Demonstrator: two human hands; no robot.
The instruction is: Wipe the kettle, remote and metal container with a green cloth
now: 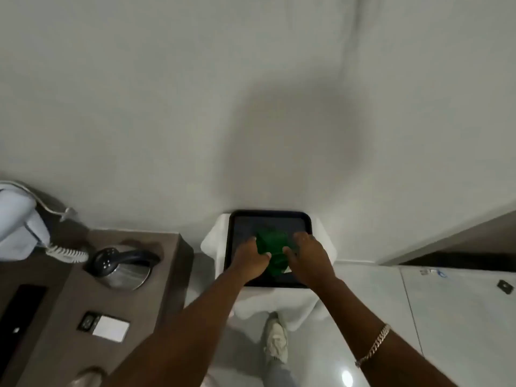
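Note:
A green cloth [272, 248] lies bunched on a black tray [304, 219] against the white wall. My left hand [248, 256] grips the cloth's left side and my right hand [308, 252] grips its right side. A steel kettle [122, 268] with a black handle and lid stands to the left on a brown counter [173, 247]. A rounded metal object [88, 378], perhaps the container, shows at the counter's near edge, half hidden by my left arm. I see no remote for certain.
The tray rests on a stand draped in white cloth [325, 238]. A white corded telephone [19, 222] sits far left. A white card [111, 328] and a small dark panel [87, 321] lie on the counter. My shoe [276, 340] stands on the glossy floor below.

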